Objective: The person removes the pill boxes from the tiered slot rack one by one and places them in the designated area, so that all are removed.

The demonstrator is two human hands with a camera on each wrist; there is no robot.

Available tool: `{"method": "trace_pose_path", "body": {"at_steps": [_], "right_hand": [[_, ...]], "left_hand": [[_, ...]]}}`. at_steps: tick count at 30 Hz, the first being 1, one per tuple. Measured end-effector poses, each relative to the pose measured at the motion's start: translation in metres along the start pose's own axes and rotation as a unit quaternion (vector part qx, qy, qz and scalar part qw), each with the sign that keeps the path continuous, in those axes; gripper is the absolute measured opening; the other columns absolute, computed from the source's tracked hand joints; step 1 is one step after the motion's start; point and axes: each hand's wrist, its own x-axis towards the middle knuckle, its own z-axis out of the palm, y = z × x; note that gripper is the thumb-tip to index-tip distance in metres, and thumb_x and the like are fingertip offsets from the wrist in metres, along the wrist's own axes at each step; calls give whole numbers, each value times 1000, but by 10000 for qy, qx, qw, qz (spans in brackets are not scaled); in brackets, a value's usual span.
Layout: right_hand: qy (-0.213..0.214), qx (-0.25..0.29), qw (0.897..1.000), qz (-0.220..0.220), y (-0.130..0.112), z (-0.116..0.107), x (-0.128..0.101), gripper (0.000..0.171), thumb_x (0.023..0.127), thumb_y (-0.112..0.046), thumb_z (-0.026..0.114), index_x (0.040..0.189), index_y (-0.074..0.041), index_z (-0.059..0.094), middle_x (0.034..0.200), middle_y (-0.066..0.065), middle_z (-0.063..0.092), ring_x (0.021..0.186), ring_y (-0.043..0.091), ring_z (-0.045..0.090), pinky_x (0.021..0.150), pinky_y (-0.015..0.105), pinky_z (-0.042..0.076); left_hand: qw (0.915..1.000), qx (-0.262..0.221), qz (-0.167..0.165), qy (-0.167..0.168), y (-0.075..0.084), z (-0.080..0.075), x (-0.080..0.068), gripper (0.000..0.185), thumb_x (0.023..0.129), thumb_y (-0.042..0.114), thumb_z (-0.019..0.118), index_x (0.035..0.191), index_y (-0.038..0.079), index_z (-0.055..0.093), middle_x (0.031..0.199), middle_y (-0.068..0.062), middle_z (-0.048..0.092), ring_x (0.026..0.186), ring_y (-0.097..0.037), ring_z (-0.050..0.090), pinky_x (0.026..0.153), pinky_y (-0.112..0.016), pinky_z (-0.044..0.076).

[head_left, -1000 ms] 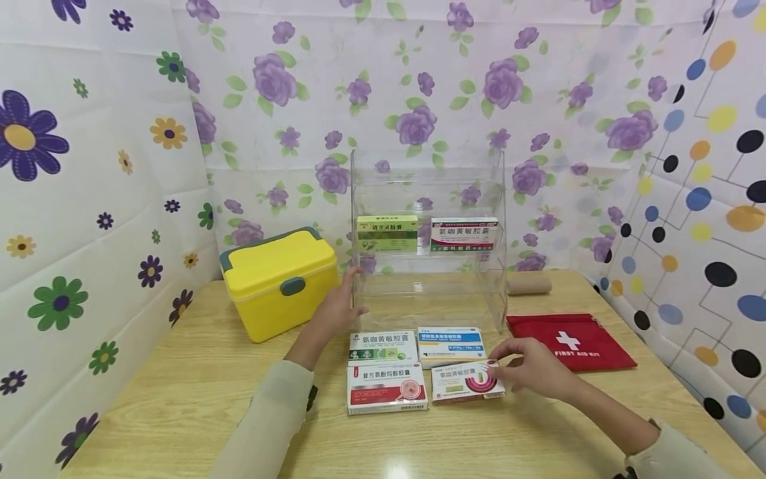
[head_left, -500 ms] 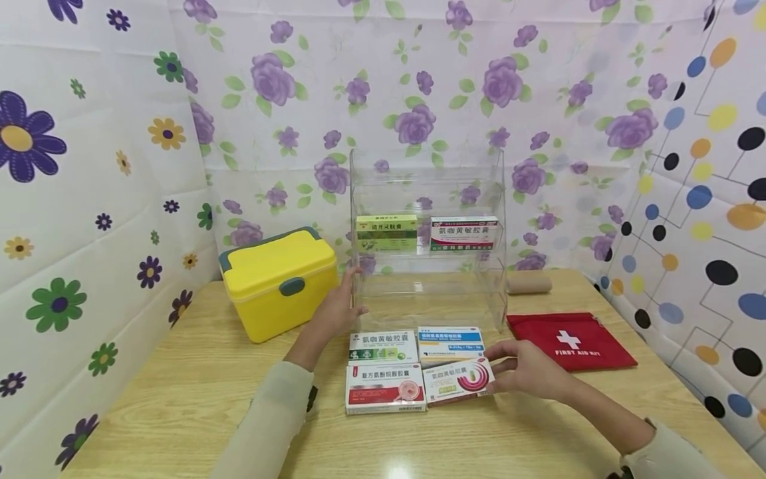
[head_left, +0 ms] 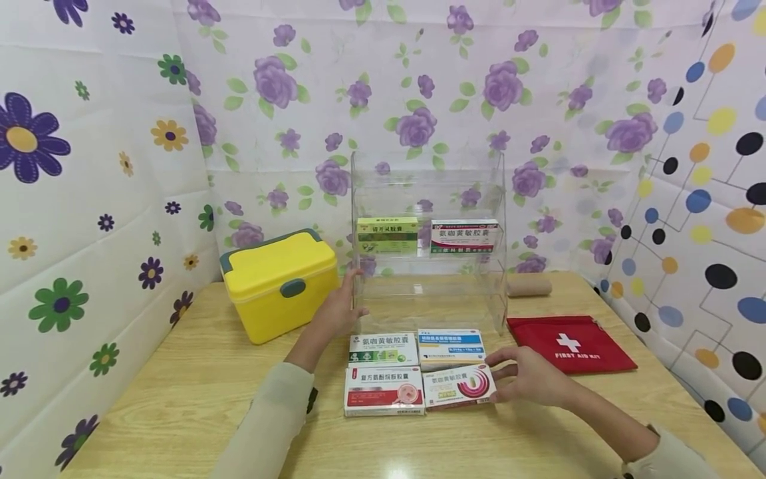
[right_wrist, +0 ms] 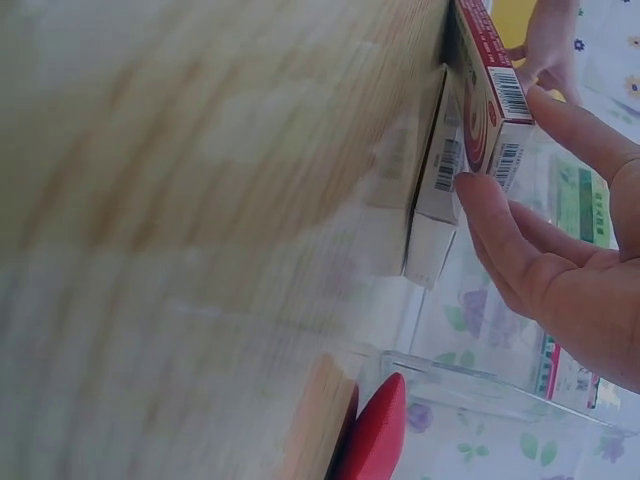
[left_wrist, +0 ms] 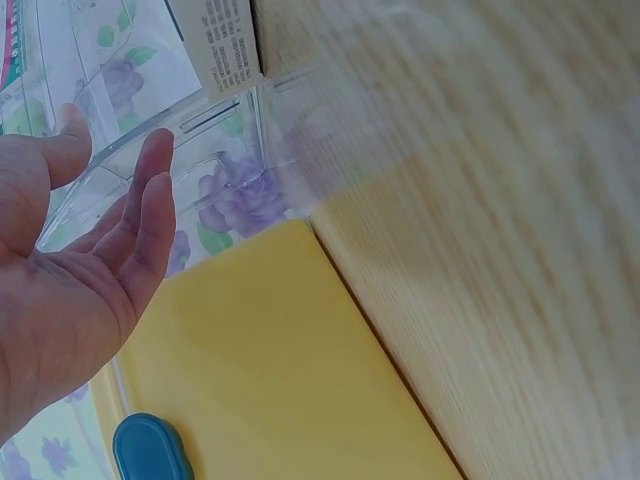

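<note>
My left hand (head_left: 336, 309) rests at the left side panel of a clear acrylic display rack (head_left: 413, 289), thumb and fingers spread apart there. With thumb and fingers at its right end, my right hand (head_left: 526, 376) pinches a white medicine box (head_left: 459, 387) with a pink ring design. That box lies close beside a red-and-white medicine box (head_left: 384, 391). Behind them lie a green-and-white box (head_left: 383, 349) and a blue-and-white box (head_left: 450, 347), forming a two-by-two block in front of the rack. In the right wrist view, the fingertips meet the pinched box (right_wrist: 490, 100) at its barcoded end.
A green box (head_left: 387, 236) and a red-and-white box (head_left: 463, 237) stand on a rack shelf. A yellow case (head_left: 281, 279) is left of the rack. At right lie a red first aid pouch (head_left: 571, 342) and a brown roll (head_left: 529, 287). Patterned cloth surrounds the wooden table (head_left: 179, 386).
The pink-ring box has shifted left against the red-and-white box, first tilting, with my right hand following it. My left hand has stayed at the rack.
</note>
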Motion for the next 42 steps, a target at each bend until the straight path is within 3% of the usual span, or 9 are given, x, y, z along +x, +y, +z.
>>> {"method": "trace_pose_path", "body": {"at_steps": [4, 11, 26, 30, 33, 37, 42], "right_hand": [[-83, 22, 10000, -46, -1, 2, -1, 64, 73, -14, 88, 126, 6, 57, 125, 19, 60, 109, 35, 65, 81, 40, 58], [-152, -71, 9998, -128, -2, 3, -2, 60, 73, -13, 88, 123, 5, 60, 120, 16, 62, 104, 32, 68, 79, 39, 59], [-88, -155, 9995, -278, -3, -2, 1, 50, 79, -7, 83, 122, 5, 60, 119, 22, 61, 95, 30, 70, 77, 37, 59], [271, -118, 9983, -504, -4, -4, 6, 45, 81, -6, 81, 120, 6, 61, 117, 24, 63, 95, 30, 70, 77, 35, 59], [742, -385, 9945, -627, -6, -6, 12, 45, 81, -10, 82, 119, 5, 63, 116, 22, 65, 98, 31, 69, 79, 34, 58], [1472, -802, 9845, -520, -10, -6, 20, 43, 80, -13, 83, 117, 1, 66, 117, 18, 67, 106, 35, 66, 82, 38, 58], [1928, -691, 9781, -373, -17, -10, 26, 39, 85, -15, 79, 119, -1, 66, 121, 20, 65, 113, 38, 62, 87, 41, 56]], "left_hand": [[10000, -14, 32, 25, 0, 0, -1, 82, 90, 19, 75, 146, 34, 19, 99, -15, 60, 84, -29, 59, 70, -41, 52], [9999, -111, -18, -89, 1, 1, -1, 83, 90, 17, 74, 146, 35, 16, 76, -12, 54, 63, -26, 52, 52, -35, 44], [9999, -62, 104, -18, -1, 0, -1, 83, 89, 17, 76, 148, 28, 18, 78, -11, 54, 67, -27, 53, 57, -35, 45], [9999, -62, 103, -3, -1, -1, -1, 84, 89, 16, 75, 149, 28, 18, 78, -11, 54, 67, -27, 53, 58, -35, 45], [10000, -22, 88, -14, 0, -2, -2, 84, 90, 17, 75, 149, 28, 18, 76, -11, 53, 66, -27, 53, 57, -35, 45], [9999, -5, 117, -22, 2, -2, -2, 83, 90, 16, 75, 148, 29, 17, 76, -11, 53, 65, -26, 53, 56, -34, 46], [10000, -18, 83, -36, 2, 0, -1, 84, 89, 16, 76, 148, 29, 17, 77, -11, 53, 66, -26, 53, 56, -33, 47]]}}
